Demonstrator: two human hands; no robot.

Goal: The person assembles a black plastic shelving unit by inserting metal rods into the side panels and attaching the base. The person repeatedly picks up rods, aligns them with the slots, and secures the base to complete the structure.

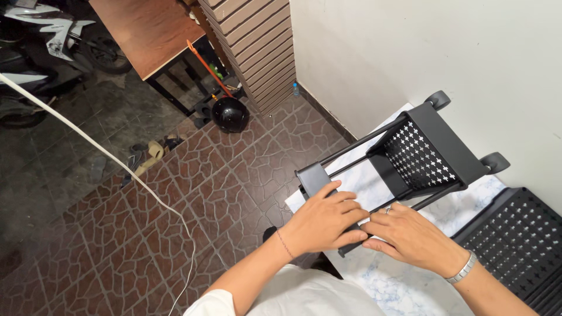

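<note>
A black metal trolley frame [436,146] lies on its side on a white marble-patterned tabletop [404,287]. It has a perforated basket, thin black rods and two grey caster wheels [494,162] pointing at the wall. My left hand [325,222] rests palm down over the near black panel [313,177] at the rods' end, fingers curled on its edge. My right hand [413,237], with a ring and a metal wrist bracelet, lies beside it, fingers touching the same near end of the frame.
Another black perforated shelf tray [518,240] lies at the right on the tabletop. A white wall is close behind. Below left are a brown tiled floor, a white cable [117,161], a black helmet [230,114], a wooden table [146,32], sandals and a parked scooter [35,35].
</note>
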